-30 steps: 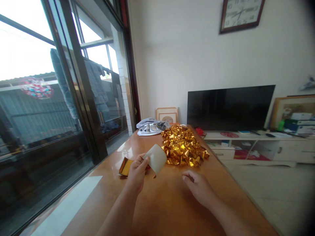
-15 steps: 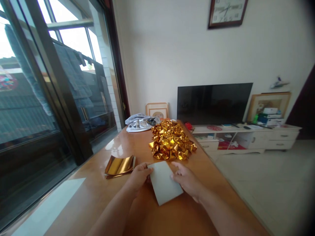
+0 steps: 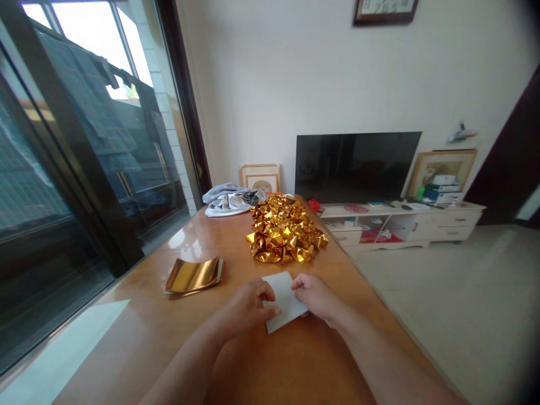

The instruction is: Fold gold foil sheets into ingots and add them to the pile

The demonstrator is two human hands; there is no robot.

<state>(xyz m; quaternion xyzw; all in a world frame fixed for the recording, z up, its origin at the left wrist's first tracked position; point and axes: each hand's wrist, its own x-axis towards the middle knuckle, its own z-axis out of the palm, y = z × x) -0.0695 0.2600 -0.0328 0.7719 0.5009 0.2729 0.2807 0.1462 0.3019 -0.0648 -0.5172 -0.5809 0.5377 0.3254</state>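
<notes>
room: white wall, dark window (image 3: pixel 84 146) at 9 o'clock, TV (image 3: pixel 356 166) on a low white cabinet (image 3: pixel 426 222) at 1 o'clock, clock (image 3: pixel 383 10) cut off at top edge.
table: long wooden table (image 3: pixel 177 343), glossy, runs from the person toward 12 o'clock.
cloth: grey-white bundle (image 3: pixel 230 201) at far end of table, about 11 o'clock, picture frame (image 3: pixel 260 177) propped behind it.
gold pile: heap of crumpled gold foil pieces (image 3: pixel 283 229) at 12 o'clock, apart from the hands, just beyond the sheet.
gold stack: flat gold foil sheets (image 3: pixel 194 274), slightly curled, at 10 o'clock from the hands, well clear of them.
sheet: white-faced sheet (image 3: pixel 286 306) flat on table, between both hands, tilted; long axis runs roughly 11 to 5 o'clock; far corner points toward gold pile.
left hand: left hand (image 3: pixel 248 306) on the sheet's 9 o'clock edge, fingers curled, thumb tip lying on the sheet; looks like a press or light pinch of the edge, cannot tell which.
right hand: right hand (image 3: pixel 318 295) on the sheet's 2 o'clock edge, fingertips bunched together on the upper right corner; whether they pinch or only press is not clear.
key relation: sheet lies directly between the fingers, left at 9, right at 3; both touching, neither hand nearer. Near corner at 6 o'clock is free.
</notes>
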